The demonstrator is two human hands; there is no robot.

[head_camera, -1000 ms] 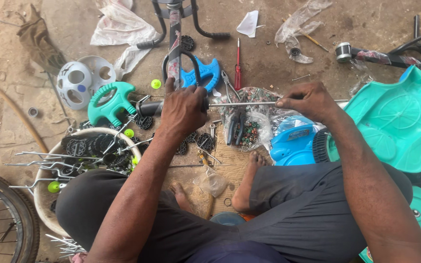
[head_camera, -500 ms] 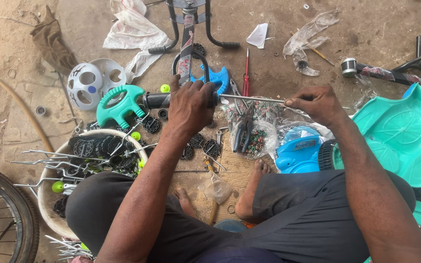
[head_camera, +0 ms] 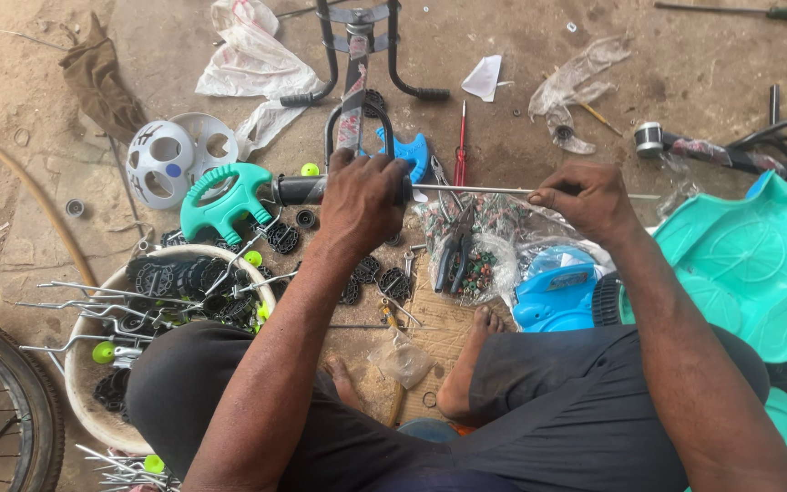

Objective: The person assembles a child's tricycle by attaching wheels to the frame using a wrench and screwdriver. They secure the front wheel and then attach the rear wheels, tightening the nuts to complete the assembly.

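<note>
The rod (head_camera: 489, 190) lies level above the ground, a thin steel axle running left to right in front of the seated person. Its left end goes into a black sleeve (head_camera: 298, 190) that carries the green wheel (head_camera: 225, 200). Left hand (head_camera: 362, 200) is wrapped closed around the sleeve where the rod enters. Right hand (head_camera: 585, 196) pinches the rod farther out, fingers shut on it; the hands are well apart.

Change over the last second: both grips are the same and the rod keeps its level line. The whole group sits lower and a little right in view, mostly from the head tilting. More of the green wheel shows left of the left hand than a second ago. I judge the assembly steady, with no clear slide of the rod in the sleeve.

Around it: pliers (head_camera: 453, 246) and a red screwdriver (head_camera: 462, 146) just beyond the rod, a blue part (head_camera: 407, 150) behind the left hand, a basin (head_camera: 79, 364) of spokes and black cogs to the left, teal plastic shells (head_camera: 758, 264) at right, a bicycle tyre (head_camera: 11, 401) at lower left.
</note>
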